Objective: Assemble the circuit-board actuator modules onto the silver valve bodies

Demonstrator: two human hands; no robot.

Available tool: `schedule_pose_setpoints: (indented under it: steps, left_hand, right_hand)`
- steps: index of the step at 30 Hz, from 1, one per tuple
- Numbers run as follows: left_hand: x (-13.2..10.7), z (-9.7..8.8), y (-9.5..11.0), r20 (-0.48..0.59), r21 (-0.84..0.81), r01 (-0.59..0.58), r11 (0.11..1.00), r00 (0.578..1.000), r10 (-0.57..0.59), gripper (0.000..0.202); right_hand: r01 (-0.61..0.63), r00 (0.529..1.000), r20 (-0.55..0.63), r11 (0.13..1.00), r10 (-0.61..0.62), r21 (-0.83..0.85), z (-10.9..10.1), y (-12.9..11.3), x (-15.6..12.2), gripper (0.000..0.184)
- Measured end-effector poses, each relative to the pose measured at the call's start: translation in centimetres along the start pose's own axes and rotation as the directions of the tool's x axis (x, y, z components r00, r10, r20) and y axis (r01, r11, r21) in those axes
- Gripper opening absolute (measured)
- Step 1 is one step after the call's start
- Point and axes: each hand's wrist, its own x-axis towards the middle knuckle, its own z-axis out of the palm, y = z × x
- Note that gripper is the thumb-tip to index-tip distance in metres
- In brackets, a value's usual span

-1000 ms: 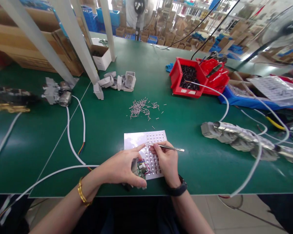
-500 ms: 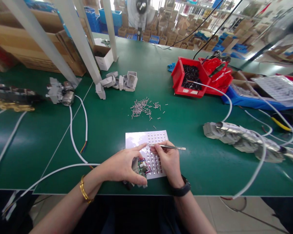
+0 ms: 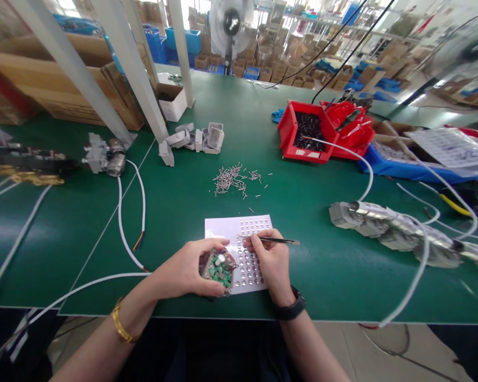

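My left hand [image 3: 191, 268] is closed around a small housing with a green circuit board [image 3: 222, 269] and coloured wires inside. The housing overlaps the lower left of a white sheet [image 3: 219, 225] that bears rows of clear round dots [image 3: 245, 262]. In my right hand [image 3: 274, 261] is a pair of tweezers [image 3: 276, 240], pinched between thumb and fingers. Their tip points left, over the sheet near the dots; whether it grips anything is too small to tell. Beyond the sheet lies a loose pile of small screws [image 3: 229, 179].
Grey plastic housings [image 3: 213, 138] sit behind the screws. To the right stand a red bin [image 3: 305, 132] of black parts and a blue tray [image 3: 418, 167]. Silver-and-grey assemblies [image 3: 394, 228] with white cables [image 3: 420, 281] line the right side. Another white cable [image 3: 121, 228] curves at left.
My left forefinger has drawn back from the tweezer tip. That hand has shifted left and now grips the housing, whose board shows more fully. My right hand stays almost in place with the tweezers.
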Motion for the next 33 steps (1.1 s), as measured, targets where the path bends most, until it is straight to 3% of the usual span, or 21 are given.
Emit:
schedule_pose_setpoints:
  steps: [3, 7, 9, 13, 15, 18, 22, 28, 33]
  left_hand:
    - [-1.9, -0.6, -0.3, -0.226, -0.138, -0.045, 0.989, 0.974, 0.013, 0.068]
    - [-2.9, -0.3, -1.5, -0.544, -0.033, -0.137, 0.990, 0.833, 0.098, 0.078]
    - [-2.6, 0.1, -2.5, -0.593, 0.030, -0.176, 0.984, 0.789, 0.160, 0.078]
    - [-1.8, 1.1, -4.1, -0.596, 0.101, -0.275, 0.956, 0.753, 0.279, 0.065]
    - [-1.7, 1.5, -4.6, -0.610, 0.087, -0.327, 0.941, 0.729, 0.310, 0.063]
    - [-1.7, 1.8, -4.7, -0.636, 0.059, -0.386, 0.921, 0.697, 0.333, 0.060]
    - [-1.6, 1.8, -4.4, -0.615, 0.062, -0.351, 0.934, 0.724, 0.313, 0.058]
    - [-1.5, 2.1, -4.0, -0.663, -0.067, -0.250, 0.966, 0.734, 0.144, 0.087]
    - [-1.6, 2.2, -4.2, -0.649, -0.069, -0.248, 0.966, 0.747, 0.145, 0.080]
  right_hand:
    - [-0.022, 1.000, 0.020, 0.995, 0.020, 0.100, -0.2, 0.2, 0.0, 0.032]
    - [-0.103, 0.995, 0.050, 0.932, 0.091, 0.346, -0.3, -0.6, -0.2, 0.036]
    - [-0.200, 0.979, 0.120, 0.871, 0.163, 0.449, 0.1, -1.5, -0.6, 0.039]
    - [-0.378, 0.914, 0.346, 0.756, 0.213, 0.534, 2.1, -3.8, -2.0, 0.033]
    - [-0.408, 0.892, 0.411, 0.726, 0.189, 0.553, 3.4, -4.6, -2.6, 0.029]
    - [-0.385, 0.898, 0.409, 0.735, 0.159, 0.559, 4.9, -5.0, -3.1, 0.025]
    - [-0.298, 0.933, 0.338, 0.791, 0.123, 0.534, 5.7, -5.2, -2.8, 0.024]
    - [-0.247, 0.949, 0.297, 0.833, 0.105, 0.495, 5.8, -5.4, -2.5, 0.025]
    - [-0.251, 0.948, 0.298, 0.840, 0.112, 0.481, 5.9, -5.2, -2.7, 0.026]
